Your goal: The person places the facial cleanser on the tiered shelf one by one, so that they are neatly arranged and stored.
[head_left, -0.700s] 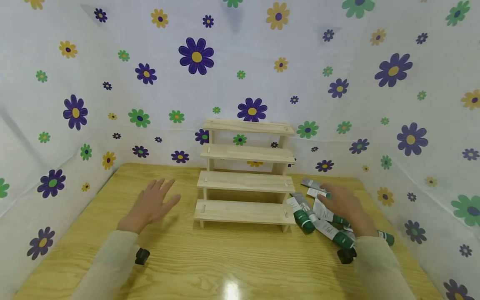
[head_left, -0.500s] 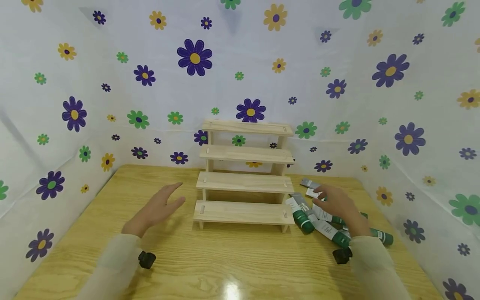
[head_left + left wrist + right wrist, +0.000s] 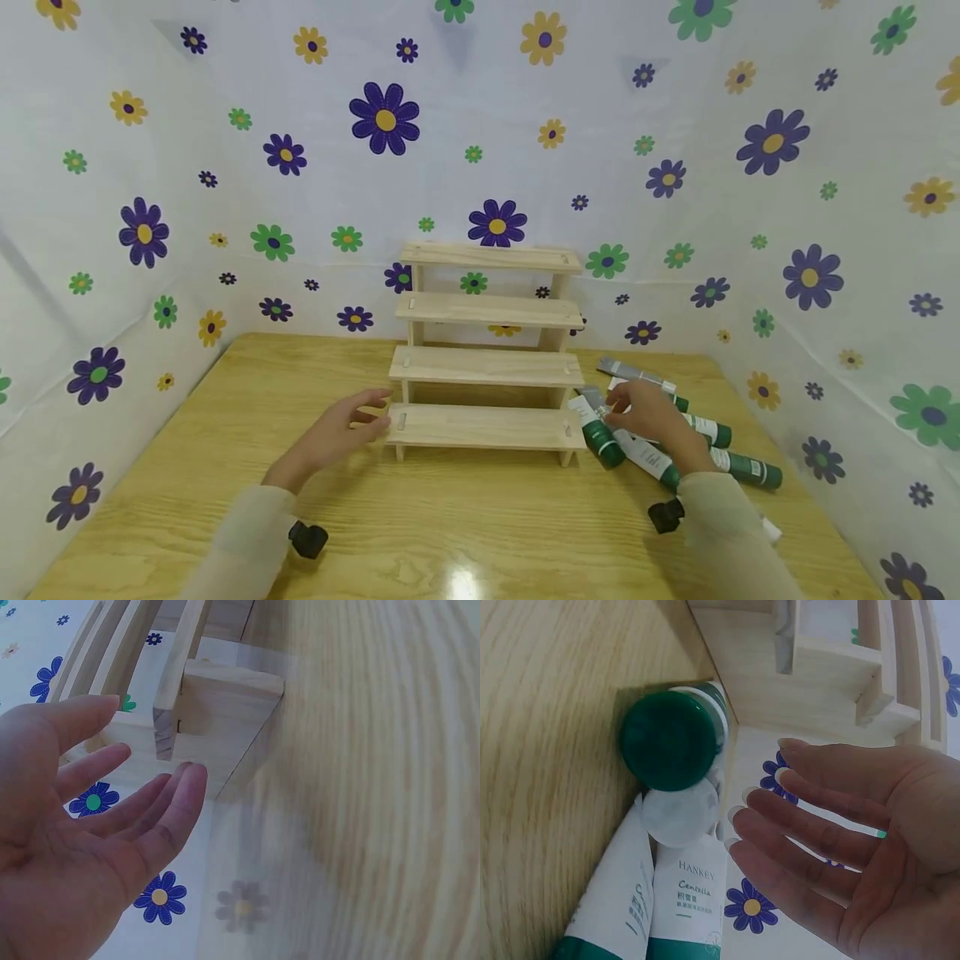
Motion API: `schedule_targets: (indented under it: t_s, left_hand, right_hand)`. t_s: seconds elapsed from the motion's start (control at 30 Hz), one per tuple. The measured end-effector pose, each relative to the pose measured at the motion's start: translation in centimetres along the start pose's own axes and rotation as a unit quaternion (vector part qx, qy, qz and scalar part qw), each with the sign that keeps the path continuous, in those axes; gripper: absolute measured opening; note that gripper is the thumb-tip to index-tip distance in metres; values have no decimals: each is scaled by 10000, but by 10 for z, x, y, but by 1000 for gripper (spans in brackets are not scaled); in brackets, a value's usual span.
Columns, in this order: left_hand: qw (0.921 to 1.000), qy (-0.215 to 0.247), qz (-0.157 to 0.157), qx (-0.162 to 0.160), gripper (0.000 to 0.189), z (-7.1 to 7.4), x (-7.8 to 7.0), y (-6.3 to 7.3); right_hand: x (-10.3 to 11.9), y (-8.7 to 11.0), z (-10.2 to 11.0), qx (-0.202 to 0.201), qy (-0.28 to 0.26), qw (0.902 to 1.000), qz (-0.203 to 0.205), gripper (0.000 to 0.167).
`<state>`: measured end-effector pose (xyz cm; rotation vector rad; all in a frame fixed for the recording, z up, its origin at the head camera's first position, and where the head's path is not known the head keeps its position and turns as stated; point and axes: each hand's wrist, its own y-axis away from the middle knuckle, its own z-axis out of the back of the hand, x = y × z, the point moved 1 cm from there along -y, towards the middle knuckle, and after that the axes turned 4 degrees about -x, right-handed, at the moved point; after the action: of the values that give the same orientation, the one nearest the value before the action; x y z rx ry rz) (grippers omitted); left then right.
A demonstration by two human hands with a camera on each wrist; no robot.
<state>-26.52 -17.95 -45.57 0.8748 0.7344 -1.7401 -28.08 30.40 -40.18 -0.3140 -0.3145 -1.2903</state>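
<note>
A four-step wooden display rack (image 3: 483, 427) of pale wood stands on the table. My left hand (image 3: 337, 437) is at the left end of its lowest step, thumb and fingers apart; in the left wrist view its fingertips (image 3: 193, 780) come close to that step's end, with nothing held. My right hand (image 3: 654, 417) is above a heap of squeeze tubes beside the rack's right side. Its fingers are loosely bent and hold nothing. In the right wrist view, a white tube marked Centella (image 3: 694, 892) and a dark green cap (image 3: 667, 741) lie below the hand.
More green-capped tubes, such as one at the right (image 3: 750, 468), spread across the right part of the wooden table (image 3: 465, 508). A flower-patterned cloth (image 3: 300, 108) forms walls at the back and both sides.
My left hand has moved right, up to the rack's left end. My right hand has shifted left and slightly nearer, over the tubes, uncovering some tubes behind it.
</note>
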Motion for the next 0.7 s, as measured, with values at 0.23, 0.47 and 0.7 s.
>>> schedule_targets:
  t_s: [0.23,0.47,0.7]
  left_hand:
    - [9995,282,-55,139,56,-4,0,0]
    - [9981,426,-321,312,53,-7,5,-3]
    - [9957,648,-510,429,51,-11,11,-5]
  right_hand:
    - [7,-5,-8,49,132,9998,-173,25]
    - [12,-6,-14,126,308,9992,-202,25]
    - [14,-6,-17,158,432,9986,-271,27]
